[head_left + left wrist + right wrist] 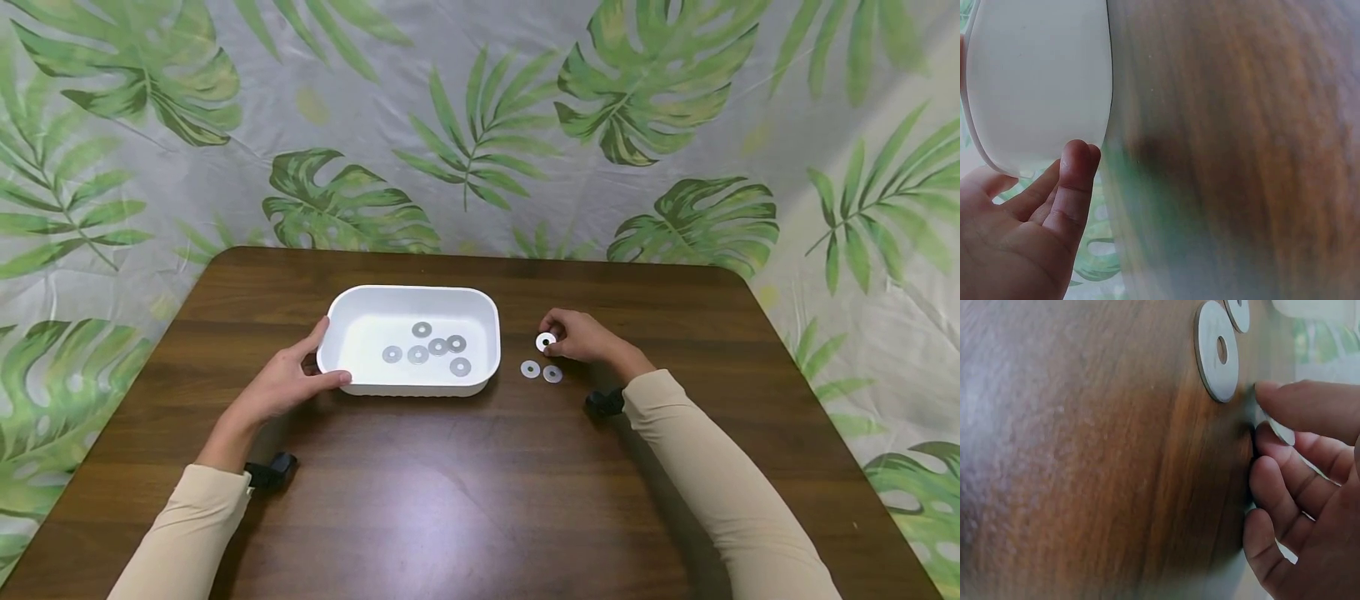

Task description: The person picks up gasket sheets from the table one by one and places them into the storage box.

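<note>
A white rectangular tub [408, 389] stands left of the table's middle, and several flat metal washers [417, 355] lie scattered on its bottom. My left hand [288, 375] grips the tub's left end, thumb on the front corner of the rim and fingers around the side. In the left wrist view the fingers [1072, 169] rest against the tub's outer wall [1038, 87]. To the right of the tub, my right hand [581, 336] pinches a washer [542, 342] between thumb and fingers, close over the table. Two more washers, one left [530, 369] and one right [552, 374], lie flat just in front of it.
The brown wooden table [450, 500] has rounded far corners. Behind it hangs a pale cloth [495, 100] printed with green leaves. A dark wrist camera [273, 472] is strapped to the left wrist, another [603, 403] to the right.
</note>
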`<state>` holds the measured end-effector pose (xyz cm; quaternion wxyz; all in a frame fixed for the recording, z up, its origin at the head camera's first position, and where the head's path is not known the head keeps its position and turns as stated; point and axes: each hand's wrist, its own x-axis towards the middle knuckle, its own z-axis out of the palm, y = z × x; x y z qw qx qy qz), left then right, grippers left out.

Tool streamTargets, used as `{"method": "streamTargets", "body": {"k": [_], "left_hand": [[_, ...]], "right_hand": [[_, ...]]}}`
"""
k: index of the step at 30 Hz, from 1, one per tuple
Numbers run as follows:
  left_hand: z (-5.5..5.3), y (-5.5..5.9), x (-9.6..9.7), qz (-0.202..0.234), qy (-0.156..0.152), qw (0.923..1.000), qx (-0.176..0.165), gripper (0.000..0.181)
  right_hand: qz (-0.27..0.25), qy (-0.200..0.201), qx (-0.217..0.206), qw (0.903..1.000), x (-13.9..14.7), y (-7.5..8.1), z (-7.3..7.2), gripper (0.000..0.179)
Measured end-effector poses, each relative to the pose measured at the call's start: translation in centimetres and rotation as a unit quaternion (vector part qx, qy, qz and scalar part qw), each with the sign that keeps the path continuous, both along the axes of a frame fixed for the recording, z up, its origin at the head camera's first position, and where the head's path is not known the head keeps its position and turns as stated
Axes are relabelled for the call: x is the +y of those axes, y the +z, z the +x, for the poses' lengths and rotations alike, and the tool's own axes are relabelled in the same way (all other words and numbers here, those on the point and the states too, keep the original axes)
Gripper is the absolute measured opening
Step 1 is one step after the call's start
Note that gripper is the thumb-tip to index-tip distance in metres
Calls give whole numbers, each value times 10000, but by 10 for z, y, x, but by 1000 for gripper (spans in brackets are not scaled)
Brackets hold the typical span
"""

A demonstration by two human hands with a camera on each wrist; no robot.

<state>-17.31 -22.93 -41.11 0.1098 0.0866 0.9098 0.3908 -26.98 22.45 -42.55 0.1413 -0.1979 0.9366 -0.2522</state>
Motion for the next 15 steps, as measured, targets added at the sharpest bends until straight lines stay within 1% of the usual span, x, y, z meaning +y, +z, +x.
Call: {"method": "streamTargets", "body": {"k": [4, 7, 8, 11, 15], "left_hand": [[0, 0, 0, -12, -6, 10000, -16, 104], [-1, 0, 0, 68, -23, 10000, -32, 103], [0, 0, 0, 84, -33, 10000, -29, 103], [0, 0, 0, 214, -46, 9998, -36, 103], [0, -1, -1, 211, -47, 9998, -37, 103]], "right_hand": [[-109, 104, -142, 9998, 2, 2, 1, 34], [-147, 159, -231, 9995, 4, 1, 1, 37], [-143, 198, -227, 9994, 4, 1, 1, 38], [-138, 156, -256, 9995, 4, 0, 0, 38], [-107, 132, -202, 9997, 4, 0, 2, 38]]}}
